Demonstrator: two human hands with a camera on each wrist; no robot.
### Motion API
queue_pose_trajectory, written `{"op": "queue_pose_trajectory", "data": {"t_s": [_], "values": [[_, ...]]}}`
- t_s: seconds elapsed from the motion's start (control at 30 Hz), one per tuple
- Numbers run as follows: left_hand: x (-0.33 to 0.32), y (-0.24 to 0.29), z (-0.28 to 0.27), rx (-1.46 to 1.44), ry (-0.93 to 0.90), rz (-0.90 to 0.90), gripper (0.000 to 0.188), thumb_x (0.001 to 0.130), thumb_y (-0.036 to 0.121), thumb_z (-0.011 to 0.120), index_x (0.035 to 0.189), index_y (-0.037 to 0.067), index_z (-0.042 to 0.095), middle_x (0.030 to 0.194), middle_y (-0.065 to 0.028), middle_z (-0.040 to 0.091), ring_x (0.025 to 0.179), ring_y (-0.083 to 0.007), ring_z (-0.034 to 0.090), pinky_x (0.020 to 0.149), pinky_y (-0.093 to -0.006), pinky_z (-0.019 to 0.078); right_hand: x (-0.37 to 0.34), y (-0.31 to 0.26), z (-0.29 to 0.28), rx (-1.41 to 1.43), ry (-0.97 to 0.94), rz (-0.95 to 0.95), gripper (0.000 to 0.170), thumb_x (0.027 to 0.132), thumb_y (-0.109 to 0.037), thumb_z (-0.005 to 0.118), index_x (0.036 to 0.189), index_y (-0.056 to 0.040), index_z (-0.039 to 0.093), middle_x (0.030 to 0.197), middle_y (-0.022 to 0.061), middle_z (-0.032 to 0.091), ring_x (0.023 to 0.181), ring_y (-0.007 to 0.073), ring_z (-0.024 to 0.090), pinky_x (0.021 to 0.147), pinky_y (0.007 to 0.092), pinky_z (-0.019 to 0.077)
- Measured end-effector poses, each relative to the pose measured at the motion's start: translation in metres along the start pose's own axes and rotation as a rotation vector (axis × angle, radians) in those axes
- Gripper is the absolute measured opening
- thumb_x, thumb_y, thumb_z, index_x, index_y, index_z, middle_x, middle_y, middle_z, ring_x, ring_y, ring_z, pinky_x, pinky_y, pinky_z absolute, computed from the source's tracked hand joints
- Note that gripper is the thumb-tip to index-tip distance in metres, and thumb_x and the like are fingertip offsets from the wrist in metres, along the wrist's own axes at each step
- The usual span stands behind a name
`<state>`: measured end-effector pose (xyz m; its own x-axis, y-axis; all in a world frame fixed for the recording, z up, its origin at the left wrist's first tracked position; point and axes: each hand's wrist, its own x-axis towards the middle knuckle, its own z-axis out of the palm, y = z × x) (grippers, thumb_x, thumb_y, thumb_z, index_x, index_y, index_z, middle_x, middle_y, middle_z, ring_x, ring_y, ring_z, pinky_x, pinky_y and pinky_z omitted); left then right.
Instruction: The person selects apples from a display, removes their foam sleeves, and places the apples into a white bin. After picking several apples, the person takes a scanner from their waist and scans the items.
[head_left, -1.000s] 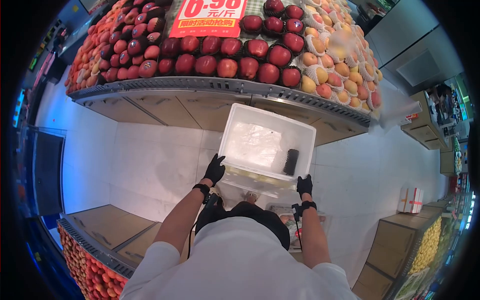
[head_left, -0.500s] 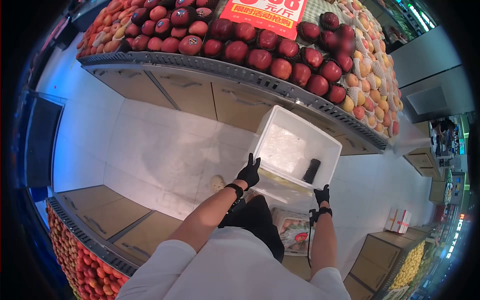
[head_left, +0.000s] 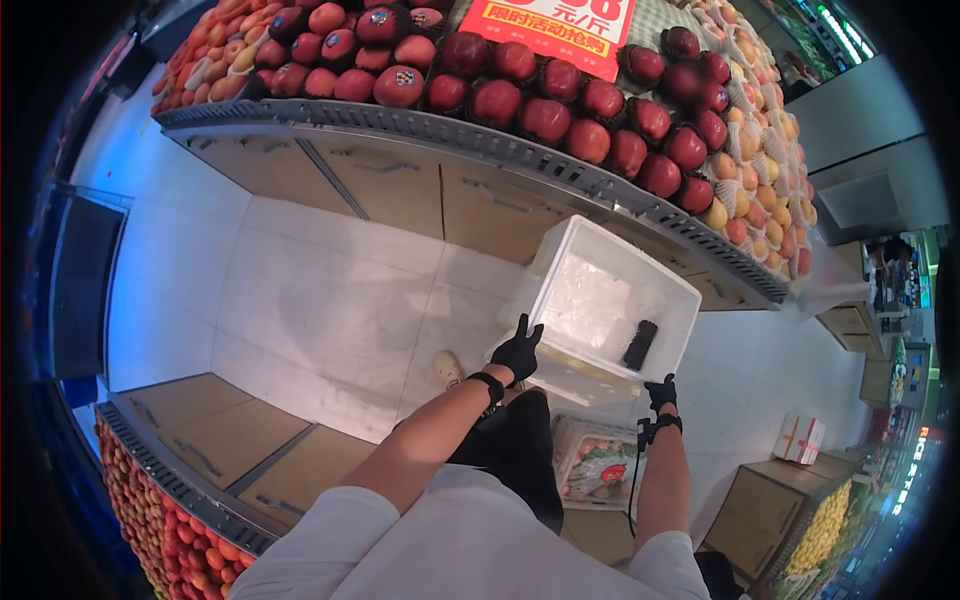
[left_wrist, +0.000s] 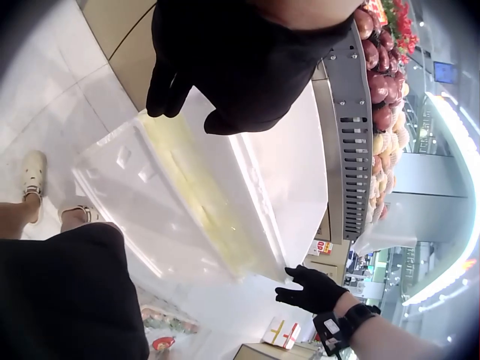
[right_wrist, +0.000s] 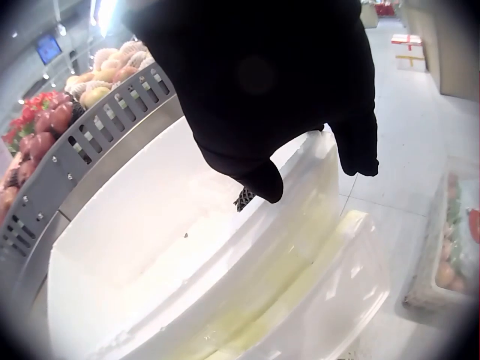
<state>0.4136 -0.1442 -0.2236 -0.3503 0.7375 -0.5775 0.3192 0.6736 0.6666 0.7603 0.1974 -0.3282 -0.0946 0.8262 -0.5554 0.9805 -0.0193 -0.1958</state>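
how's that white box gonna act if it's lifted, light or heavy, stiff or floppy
The white box is probably light for its size: it looks like foam and holds little besides some black netting. It's likely stiff, since its thick walls stand straight. The netting might slide if the box tilts, as nothing visible pins it down.

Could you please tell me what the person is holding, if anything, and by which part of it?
A white open-topped box: the left hand grips its rim at the near left corner, the right hand at the near right corner.
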Motion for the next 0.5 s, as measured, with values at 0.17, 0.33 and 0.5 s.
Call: {"op": "queue_pose_trajectory", "data": {"t_s": [0.17, 0.33, 0.5], "values": [[-0.001, -0.008, 0.001, 0.015, 0.029, 0.047, 0.077, 0.077, 0.003, 0.048, 0.15, 0.02, 0.028, 0.157, -0.0201, 0.002, 0.115, -0.0381, 0.056, 0.087, -0.0416, 0.0508, 0.088, 0.078, 0.047, -0.026, 0.107, -0.067, 0.11, 0.077, -0.019, 0.076, 0.152, -0.0155, -0.004, 0.106, 0.012, 0.056, 0.073, 0.0244, 0.06, 0.052, 0.044, 0.0534], [-0.006, -0.006, 0.0, 0.012, 0.085, 0.057, 0.069, 0.077, 0.006, 0.048, 0.144, 0.019, 0.038, 0.155, -0.0227, 0.014, 0.107, -0.0394, 0.06, 0.085, -0.0447, 0.0514, 0.045, 0.049, 0.033, -0.151, 0.155, -0.055, 0.109, 0.073, -0.021, 0.078, 0.153, -0.0152, 0.004, 0.125, 0.0155, 0.054, 0.072, 0.0238, 0.061, 0.049, 0.0373, 0.0507], [-0.008, -0.007, 0.006, -0.002, 0.11, 0.056, 0.069, 0.077, 0.007, 0.049, 0.144, 0.019, 0.039, 0.154, -0.0232, 0.016, 0.107, -0.0404, 0.06, 0.086, -0.0455, 0.0512, -0.01, 0.0, 0.008, -0.223, 0.182, -0.117, 0.107, 0.069, -0.024, 0.078, 0.15, -0.0047, 0.012, 0.131, 0.0242, 0.049, 0.099, 0.0333, 0.061, 0.076, 0.0373, 0.0543]]}}
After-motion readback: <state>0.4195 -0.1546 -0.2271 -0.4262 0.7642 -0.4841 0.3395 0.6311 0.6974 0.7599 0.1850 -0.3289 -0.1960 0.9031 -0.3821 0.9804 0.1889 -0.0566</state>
